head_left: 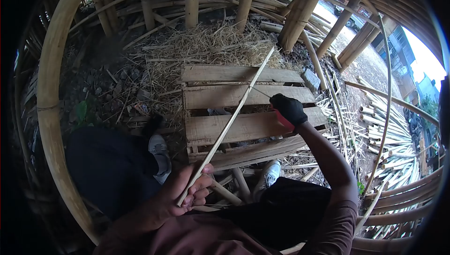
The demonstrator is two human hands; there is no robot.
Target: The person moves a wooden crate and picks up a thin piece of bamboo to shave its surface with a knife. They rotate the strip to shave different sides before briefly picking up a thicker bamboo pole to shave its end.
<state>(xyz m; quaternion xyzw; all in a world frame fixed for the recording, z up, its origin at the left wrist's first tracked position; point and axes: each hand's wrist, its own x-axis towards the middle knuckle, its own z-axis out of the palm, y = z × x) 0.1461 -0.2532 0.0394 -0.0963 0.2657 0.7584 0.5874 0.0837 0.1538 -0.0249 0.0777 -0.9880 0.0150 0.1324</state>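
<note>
My left hand (194, 187), bare, is closed around the lower end of a long, thin bamboo strip (228, 124). The strip slants up and away to the right, over a low wooden slatted bench (211, 96). In a black glove, my right hand (287, 109) is closed on what looks like a knife, its thin blade (261, 91) reaching left to the strip's upper part. The handle is hidden in the fist. Something red (284, 121), perhaps part of the glove, shows below the fingers. The strip's upper end points past the bench's far edge.
Bamboo posts (192, 4) and a curved pole (49, 100) surround me. Straw shavings (201, 42) cover the ground behind the bench. Cut bamboo poles (393, 138) lie piled at the right. My shoes (160, 154) are beside and under the bench's near side.
</note>
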